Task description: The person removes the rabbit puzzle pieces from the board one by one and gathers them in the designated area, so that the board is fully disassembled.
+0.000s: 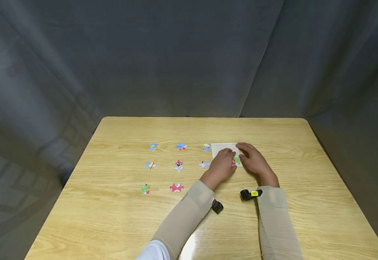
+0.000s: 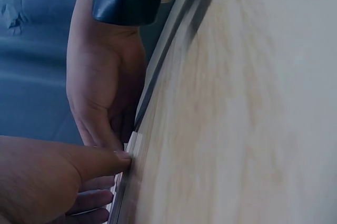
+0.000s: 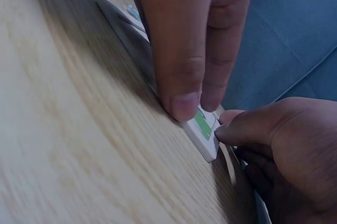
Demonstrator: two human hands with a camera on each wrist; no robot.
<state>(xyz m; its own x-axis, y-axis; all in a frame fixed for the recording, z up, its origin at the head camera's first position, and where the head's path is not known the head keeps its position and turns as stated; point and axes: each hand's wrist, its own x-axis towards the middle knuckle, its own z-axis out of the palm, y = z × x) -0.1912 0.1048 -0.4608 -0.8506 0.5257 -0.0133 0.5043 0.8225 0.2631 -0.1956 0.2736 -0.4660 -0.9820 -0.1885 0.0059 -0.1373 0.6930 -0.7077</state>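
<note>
Both hands meet at a white puzzle frame [image 1: 219,145] lying flat. In its near right corner shows a green and pink puzzle piece [image 1: 236,160], partly hidden by the fingers. My left hand [image 1: 220,168] reaches over the frame with thumb and fingers pointing down; in the right wrist view its thumb [image 3: 185,107] presses at the frame's near edge beside the green area. Along the right side lies my right hand [image 1: 256,162], index finger toward the far corner. Its thumb [image 3: 231,131] touches the right border.
Left of the frame, several loose puzzle pieces lie spaced in rows, among them a face piece [image 1: 178,166], a pink piece [image 1: 176,187] and a green piece [image 1: 145,189]. They lie on a wooden table [image 1: 111,216], with a dark curtain [image 1: 182,65] behind.
</note>
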